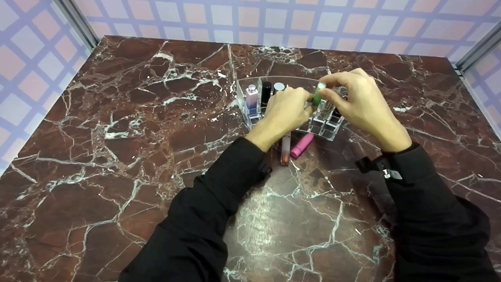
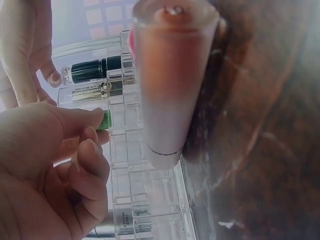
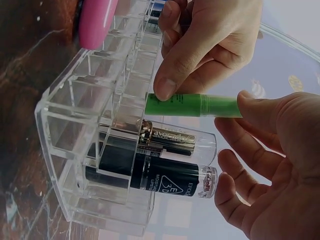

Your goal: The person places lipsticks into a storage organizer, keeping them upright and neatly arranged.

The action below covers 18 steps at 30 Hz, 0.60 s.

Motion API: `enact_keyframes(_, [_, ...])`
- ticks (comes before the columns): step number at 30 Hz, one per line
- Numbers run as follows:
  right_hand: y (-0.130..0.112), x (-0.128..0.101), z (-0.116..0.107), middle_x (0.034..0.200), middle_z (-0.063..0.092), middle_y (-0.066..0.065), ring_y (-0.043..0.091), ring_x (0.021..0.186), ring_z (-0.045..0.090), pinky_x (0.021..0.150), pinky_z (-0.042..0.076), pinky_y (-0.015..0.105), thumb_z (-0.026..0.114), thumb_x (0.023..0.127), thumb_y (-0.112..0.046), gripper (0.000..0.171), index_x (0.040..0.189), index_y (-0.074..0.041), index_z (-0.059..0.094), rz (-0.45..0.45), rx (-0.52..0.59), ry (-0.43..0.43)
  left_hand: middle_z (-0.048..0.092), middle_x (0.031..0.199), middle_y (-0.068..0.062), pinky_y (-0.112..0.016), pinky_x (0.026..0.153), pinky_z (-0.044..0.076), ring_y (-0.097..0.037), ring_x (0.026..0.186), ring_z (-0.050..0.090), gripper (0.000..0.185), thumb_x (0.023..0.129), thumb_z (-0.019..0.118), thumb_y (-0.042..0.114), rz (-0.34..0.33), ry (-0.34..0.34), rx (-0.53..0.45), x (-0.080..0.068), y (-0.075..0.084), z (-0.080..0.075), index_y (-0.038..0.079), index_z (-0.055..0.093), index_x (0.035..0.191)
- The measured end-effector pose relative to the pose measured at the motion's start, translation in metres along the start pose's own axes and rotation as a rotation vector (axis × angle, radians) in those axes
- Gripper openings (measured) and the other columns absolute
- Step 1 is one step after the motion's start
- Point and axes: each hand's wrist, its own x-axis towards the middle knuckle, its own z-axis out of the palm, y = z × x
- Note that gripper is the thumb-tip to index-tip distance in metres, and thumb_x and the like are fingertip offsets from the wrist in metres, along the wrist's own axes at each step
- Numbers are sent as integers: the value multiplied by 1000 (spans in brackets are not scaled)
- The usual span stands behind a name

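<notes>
**Two hands hold a green tube over a clear organiser**

A dark red marble bench (image 1: 117,156) with white veins fills the scene, with a pink and lilac checked wall behind it. Two arms in black sleeves reach in from the near edge.

Toward the far middle of the bench stands a clear plastic organiser (image 1: 327,129), divided into many small square compartments, with a curved back wall. At its left end three tubes stand upright side by side: a pink and lilac tube (image 1: 251,96), a black tube (image 1: 266,93) and a silver-capped tube (image 1: 278,87).

The left hand (image 1: 287,111) and right hand (image 1: 358,98) meet above the organiser. Both grip a slim green tube (image 3: 192,105), held upright over the compartments. The right hand's fingers are curled round its upper end; the left hand's thumb and fingertips pinch its lower end, just at the compartment tops.

In the right wrist view, two more capped tubes sit in compartments just beside the green one.

On the bench, just in front of the organiser, lie a peach gloss tube (image 1: 285,150) and a bright pink tube (image 1: 301,145), close together.
</notes>
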Motion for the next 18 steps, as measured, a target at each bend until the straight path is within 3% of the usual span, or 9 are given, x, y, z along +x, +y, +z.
enact_keyframes(18, [2,0,-1,113,73,10,26,97,54,89,37,47,72,96,-23,27,118,-7,73,32,-6,-22,73,91,4,-23,58,49,-12,66,60,19,99,64,22,1,3,-24,1,-1,1,20,76,114])
